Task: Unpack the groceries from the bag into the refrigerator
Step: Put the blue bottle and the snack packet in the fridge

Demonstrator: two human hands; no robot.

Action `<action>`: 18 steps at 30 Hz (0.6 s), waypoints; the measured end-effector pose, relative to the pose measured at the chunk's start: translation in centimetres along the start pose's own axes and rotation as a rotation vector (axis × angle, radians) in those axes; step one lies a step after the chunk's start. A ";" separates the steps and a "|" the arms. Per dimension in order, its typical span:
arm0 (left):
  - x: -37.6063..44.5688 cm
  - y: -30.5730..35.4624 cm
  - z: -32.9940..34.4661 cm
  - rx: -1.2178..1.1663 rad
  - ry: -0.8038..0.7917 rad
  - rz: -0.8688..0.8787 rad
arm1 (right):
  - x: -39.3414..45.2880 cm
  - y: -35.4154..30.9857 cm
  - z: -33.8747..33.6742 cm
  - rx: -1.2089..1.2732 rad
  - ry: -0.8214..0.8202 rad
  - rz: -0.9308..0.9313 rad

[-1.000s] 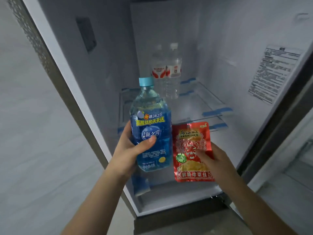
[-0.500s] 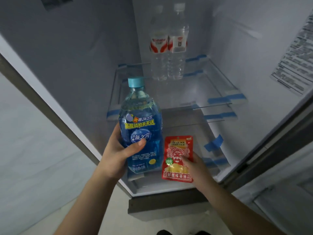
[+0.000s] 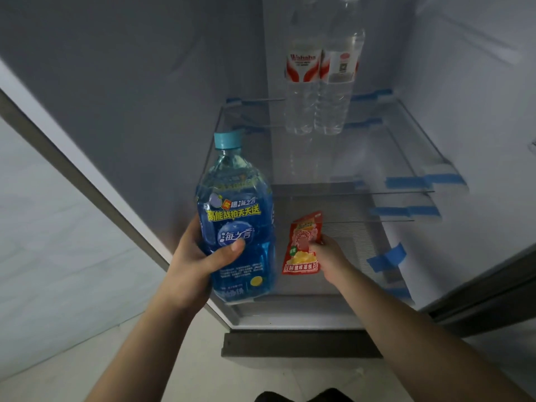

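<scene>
item 1: blue drink bottle (image 3: 236,227), lg, light-blue cap, blue label w/ chinese print, upright. my left hand (image 3: 200,262) wrapped round its lower half, grip clamped on it, thumb across the front of the label. held at the open front of the refrigerator (image 3: 145,82), left side, its base over the front edge of the bottom floor, not set down.

item 2: red snack packet (image 3: 303,245), small, face design + yellow food pic, chinese text strip at bottom. my right hand (image 3: 330,256) has grip closed on its right edge, thumb on the front, packet roughly upright and a bit tilted. inside the fridge opening, low, over the ribbed bottom floor, just right of the blue bottle, not touching it.

item 3: two clear water bottles (image 3: 322,82), red/white labels, one reads "wahaha". standing side by side, touching, at the back of the upper glass shelf (image 3: 406,158).

item 4: second glass shelf just below the first, bare as far as i can see.

item 5: blue tape strips (image 3: 388,258) on shelf edges + right inner wall.

both forearms bare, reaching in from below.
</scene>
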State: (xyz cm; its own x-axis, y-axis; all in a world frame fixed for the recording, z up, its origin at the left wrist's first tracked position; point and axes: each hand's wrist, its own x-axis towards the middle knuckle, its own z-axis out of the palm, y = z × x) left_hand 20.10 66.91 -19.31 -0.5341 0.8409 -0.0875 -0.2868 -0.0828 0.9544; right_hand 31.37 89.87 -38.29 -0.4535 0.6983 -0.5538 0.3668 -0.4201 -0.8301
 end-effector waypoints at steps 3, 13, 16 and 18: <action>-0.2 0.1 -0.1 0.000 0.015 -0.008 | 0.9 -0.5 0.3 -0.052 0.005 -0.001; -0.8 0.3 -0.7 -0.002 0.022 -0.014 | 1.3 -2.2 -0.6 -0.134 0.091 -0.132; -1.0 0.3 -0.8 -0.012 0.015 -0.016 | -0.1 -2.3 -0.9 -0.143 0.100 -0.173; -1.1 0.3 -0.8 -0.021 0.007 -0.010 | -1.4 -2.3 -1.0 -0.115 0.084 -0.216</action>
State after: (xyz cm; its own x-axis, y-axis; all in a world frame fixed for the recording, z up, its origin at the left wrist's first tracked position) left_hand 20.02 65.52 -19.19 -0.5370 0.8377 -0.0993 -0.3084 -0.0854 0.9474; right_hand 31.99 90.43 -35.49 -0.4636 0.8125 -0.3533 0.3610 -0.1910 -0.9128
